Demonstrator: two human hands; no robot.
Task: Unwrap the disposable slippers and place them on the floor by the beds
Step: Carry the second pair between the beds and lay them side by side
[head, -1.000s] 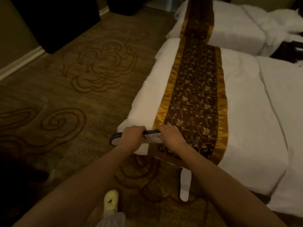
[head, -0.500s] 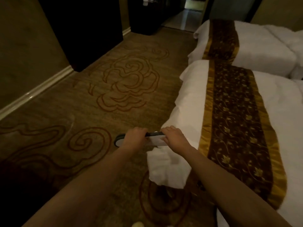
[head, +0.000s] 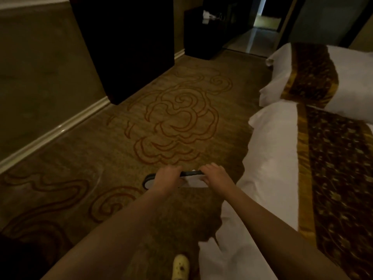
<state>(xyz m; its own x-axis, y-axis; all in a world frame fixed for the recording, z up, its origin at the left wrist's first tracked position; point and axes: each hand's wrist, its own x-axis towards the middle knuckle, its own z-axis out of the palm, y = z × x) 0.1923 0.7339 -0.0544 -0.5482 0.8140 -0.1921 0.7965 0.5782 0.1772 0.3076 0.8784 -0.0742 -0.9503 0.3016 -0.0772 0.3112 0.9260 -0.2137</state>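
Brown swirl-patterned carpet (head: 177, 122) beside two white beds (head: 274, 150); left hand (head: 165, 178), right hand (head: 217, 177) gripping slippers (head: 191, 179).

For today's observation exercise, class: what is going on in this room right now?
A person stands on the carpet beside two beds. Both hands hold one flat white slipper with a dark sole out in front: the left hand has its grip near the middle, the right hand at the other end. The slipper is in the air, not yet on the floor. The near bed lies to the right, the far bed beyond it.
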